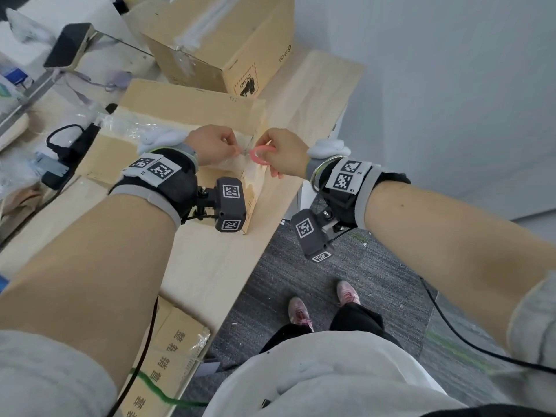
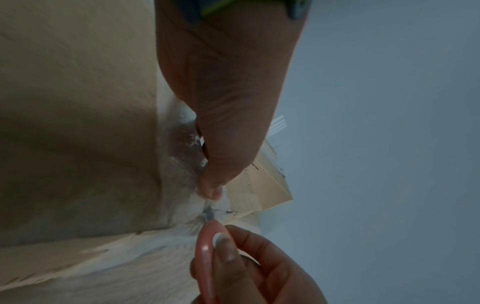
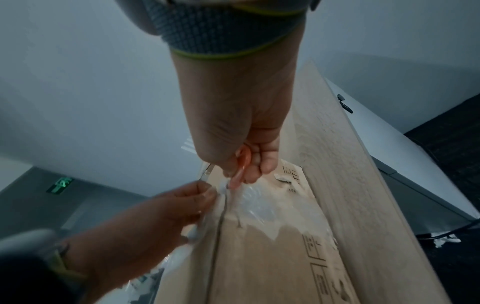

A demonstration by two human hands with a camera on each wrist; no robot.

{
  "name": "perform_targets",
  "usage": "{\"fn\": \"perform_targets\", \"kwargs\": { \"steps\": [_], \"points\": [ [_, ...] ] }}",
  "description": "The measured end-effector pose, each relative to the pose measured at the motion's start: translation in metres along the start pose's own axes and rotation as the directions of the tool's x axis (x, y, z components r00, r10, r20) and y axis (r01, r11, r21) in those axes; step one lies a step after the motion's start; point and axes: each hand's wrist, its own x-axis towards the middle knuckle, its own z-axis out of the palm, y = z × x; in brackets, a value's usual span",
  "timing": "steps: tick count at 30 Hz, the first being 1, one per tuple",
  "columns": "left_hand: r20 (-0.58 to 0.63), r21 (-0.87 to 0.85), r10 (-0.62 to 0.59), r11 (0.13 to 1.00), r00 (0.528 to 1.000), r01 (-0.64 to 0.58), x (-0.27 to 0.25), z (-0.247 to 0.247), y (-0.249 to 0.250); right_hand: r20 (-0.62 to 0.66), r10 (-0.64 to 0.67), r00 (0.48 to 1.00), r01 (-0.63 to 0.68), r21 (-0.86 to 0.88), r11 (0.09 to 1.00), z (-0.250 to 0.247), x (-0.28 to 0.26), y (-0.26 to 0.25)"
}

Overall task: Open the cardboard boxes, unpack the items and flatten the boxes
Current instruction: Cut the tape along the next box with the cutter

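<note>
Pale wood desk [image 1: 316,94] is running up the centre of the head view, w/ grey carpet [image 1: 301,266] at lower right and a plain wall at right. Cardboard box [image 1: 186,100] I'm working on is sitting mid-frame on the desk, its near end just under my hands. Clear tape [image 3: 249,201] is crinkling over the seam [image 3: 221,222] at that end.

My left hand [image 1: 210,145] is pinching a loose bit of tape btwn thumb and fingertips, fingers narrow. My right hand [image 1: 282,155] is curling round the pink scissors [image 1: 260,155], fingers thru the loops; the metal tip is sitting right at the tape beside my left fingertips. Can't tell whether the blades are parted.

Step in hand, as I read it: cutting the tape to open this box, so the task is at an early stage for it. Next move prob calls for keeping the tape taut w/ the left and running the tip along the seam, shallow, away from my fingertips.

Further out: a second cardboard box [image 1: 216,43] is standing at upper centre. Cables and clutter are lying at left, and another printed carton [image 1: 168,356] is sitting at lower left.
</note>
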Motion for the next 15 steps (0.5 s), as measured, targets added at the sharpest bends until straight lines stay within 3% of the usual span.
{"fn": "perform_targets", "kwargs": {
  "steps": [2, 6, 9, 15],
  "points": [
    [0.015, 0.004, 0.001, 1.000, 1.000, -0.001, 0.001, 0.000, -0.001, -0.024, 0.007, 1.000, -0.006, 0.015, 1.000, 0.002, -0.003, -0.001],
    [0.002, -0.020, 0.001, 1.000, 1.000, -0.001, 0.001, -0.005, -0.001, 0.123, -0.056, 0.991, 0.056, -0.003, 0.998, 0.002, -0.011, -0.007],
    [0.018, 0.000, 0.009, 1.000, 1.000, -0.009, 0.001, -0.012, 0.002, 0.076, -0.044, 0.996, 0.043, 0.011, 0.999, 0.006, -0.013, -0.006],
    [0.002, 0.046, -0.013, 0.999, 1.000, 0.013, 0.003, -0.009, 0.007, 0.160, -0.061, 0.985, 0.064, -0.013, 0.998, 0.000, -0.015, -0.008]
  ]
}}
